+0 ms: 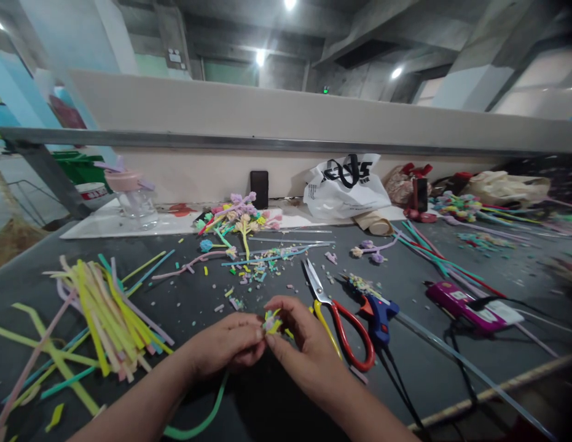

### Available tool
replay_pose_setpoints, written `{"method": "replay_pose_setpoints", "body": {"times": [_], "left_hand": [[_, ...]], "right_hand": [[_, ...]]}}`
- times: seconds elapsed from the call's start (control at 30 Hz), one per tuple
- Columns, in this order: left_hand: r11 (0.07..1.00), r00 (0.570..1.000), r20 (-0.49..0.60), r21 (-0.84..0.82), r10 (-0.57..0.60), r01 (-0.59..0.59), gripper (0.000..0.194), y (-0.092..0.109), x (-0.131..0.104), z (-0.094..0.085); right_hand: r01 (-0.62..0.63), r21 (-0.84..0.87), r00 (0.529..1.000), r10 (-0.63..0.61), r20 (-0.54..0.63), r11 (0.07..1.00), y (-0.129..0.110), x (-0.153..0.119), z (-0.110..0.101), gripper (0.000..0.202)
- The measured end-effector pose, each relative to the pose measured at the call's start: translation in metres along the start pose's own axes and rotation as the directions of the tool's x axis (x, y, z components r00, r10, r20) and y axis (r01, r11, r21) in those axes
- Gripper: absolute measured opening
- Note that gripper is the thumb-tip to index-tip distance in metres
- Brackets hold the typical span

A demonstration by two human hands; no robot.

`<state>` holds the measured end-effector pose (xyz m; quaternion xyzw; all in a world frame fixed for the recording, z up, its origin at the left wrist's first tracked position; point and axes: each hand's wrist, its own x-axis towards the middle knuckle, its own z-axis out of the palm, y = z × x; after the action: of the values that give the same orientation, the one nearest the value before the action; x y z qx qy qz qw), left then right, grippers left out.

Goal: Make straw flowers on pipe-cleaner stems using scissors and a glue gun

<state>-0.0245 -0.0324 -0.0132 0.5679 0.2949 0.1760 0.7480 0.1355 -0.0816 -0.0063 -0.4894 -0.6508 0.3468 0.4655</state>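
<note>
Near the table's front, a small yellow and pale flower piece (271,321) is pinched between both hands. My left hand (233,341) has its fingers closed on the piece from the left, and a green stem (212,417) hangs down below that hand. From the right, my right hand (301,344) holds the piece between thumb and fingers. Just right of it lie scissors (334,307) with one red and one yellow handle, blades pointing away. A blue glue gun (381,314) rests beside the scissors.
Fuzzy strips (115,313) are bundled at left. Finished flowers (244,215), a phone (259,189) and a white bag (345,187) stand at the back. Cut bits (262,264) litter the middle. A purple device (472,306) with cables lies at right; a clear jar (136,205) is back left.
</note>
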Motion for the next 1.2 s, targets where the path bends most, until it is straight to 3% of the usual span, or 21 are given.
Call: {"method": "replay_pose_setpoints", "body": {"times": [0.27, 0.37, 0.6, 0.7, 0.83, 1.03, 1.2], "left_hand": [[0.993, 0.997, 0.005, 0.079, 0.082, -0.082, 0.020, 0.0002, 0.0032, -0.0003], [0.970, 0.990, -0.012, 0.203, 0.138, -0.133, 0.023, 0.0020, 0.0045, -0.0011], [0.710, 0.950, -0.024, 0.671, 0.310, -0.215, 0.022, 0.0048, 0.0041, -0.0064], [0.602, 0.942, 0.026, 0.763, 0.336, -0.236, 0.022, 0.0039, 0.0036, -0.0066], [0.528, 0.942, 0.074, 0.812, 0.327, -0.247, 0.023, 0.0017, 0.0031, -0.0058], [0.556, 0.934, 0.009, 0.801, 0.358, -0.221, 0.027, 0.0006, 0.0032, -0.0026], [0.620, 0.922, -0.070, 0.759, 0.382, -0.198, 0.028, 0.0031, 0.0026, -0.0017]], "right_hand": [[0.014, -0.087, 0.999, -0.017, -0.028, 0.996, -0.0001, 0.0071, -0.0015, 0.029], [0.017, -0.096, 0.998, -0.023, -0.065, 0.995, 0.0013, 0.0086, -0.0023, 0.029], [-0.047, 0.009, 0.995, 0.048, -0.082, 0.999, 0.0046, 0.0102, 0.0013, 0.029], [-0.064, 0.060, 0.996, 0.068, -0.062, 0.996, 0.0046, 0.0104, 0.0015, 0.028], [-0.057, 0.103, 0.998, 0.059, -0.021, 0.993, 0.0079, 0.0099, 0.0000, 0.027], [-0.019, 0.034, 0.999, 0.021, -0.033, 0.999, 0.0071, 0.0086, -0.0012, 0.034], [0.101, -0.047, 0.989, -0.105, -0.107, 0.994, 0.0033, 0.0039, 0.0017, 0.039]]}}
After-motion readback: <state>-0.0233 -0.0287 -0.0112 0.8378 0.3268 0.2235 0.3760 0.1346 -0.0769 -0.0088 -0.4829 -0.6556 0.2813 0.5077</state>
